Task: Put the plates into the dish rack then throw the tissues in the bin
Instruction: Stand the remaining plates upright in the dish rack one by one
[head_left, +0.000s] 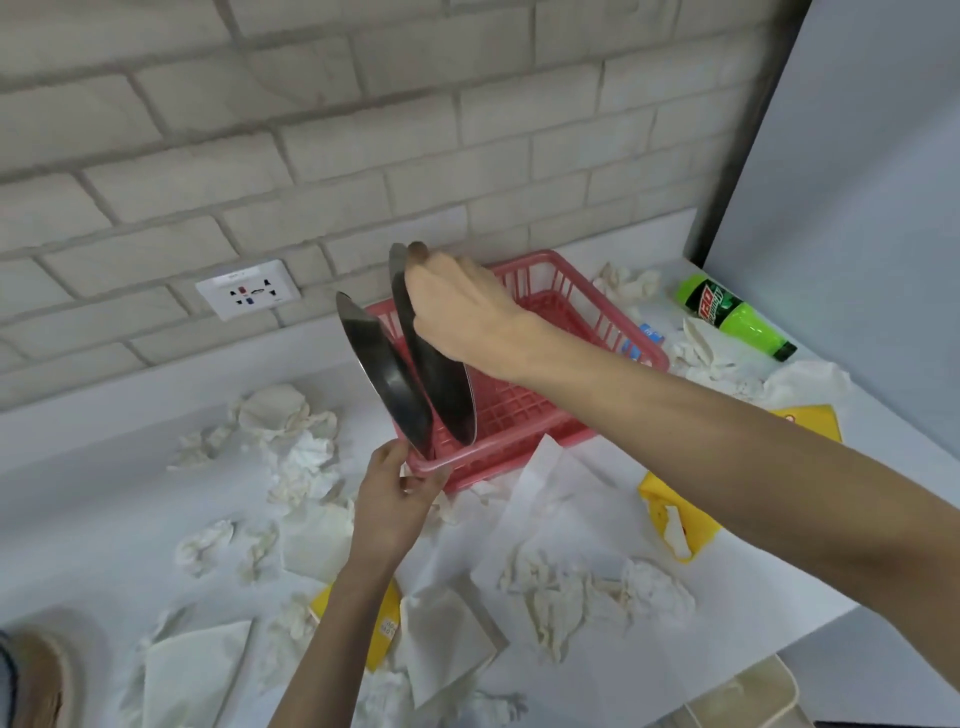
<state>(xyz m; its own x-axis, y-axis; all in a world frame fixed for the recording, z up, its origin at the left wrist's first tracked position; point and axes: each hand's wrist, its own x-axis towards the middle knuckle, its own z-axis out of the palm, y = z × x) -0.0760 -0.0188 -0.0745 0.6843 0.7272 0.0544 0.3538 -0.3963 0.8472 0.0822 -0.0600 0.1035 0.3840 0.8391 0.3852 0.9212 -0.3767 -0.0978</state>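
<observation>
Nearest, crumpled and folded tissues (566, 597) litter the white counter (78, 519), none of them binned. They are soft and almost weightless, so they can be gathered by the fistful. A pale container (748, 696), cut off at the lower right edge, may be the bin, though that cannot be told.

Just beyond, the left hand (392, 501) curls its fingers round the near corner rim of the pink dish rack (524, 410), apparently to steady it. Two dark metal plates stand tilted on edge at the rack's near-left end. The left plate (382, 374) leans free, while the right hand (457, 312) pinches the right plate (444, 400) at its top rim.

The plates look stiff, smooth and probably slippery, so the rim is the sensible hold, and the light plastic rack could slide. Their lower edges are hidden behind the rack wall, so whether they sit in slots is unclear.

Farther back lie a green bottle (737, 317) and more tissues.
</observation>
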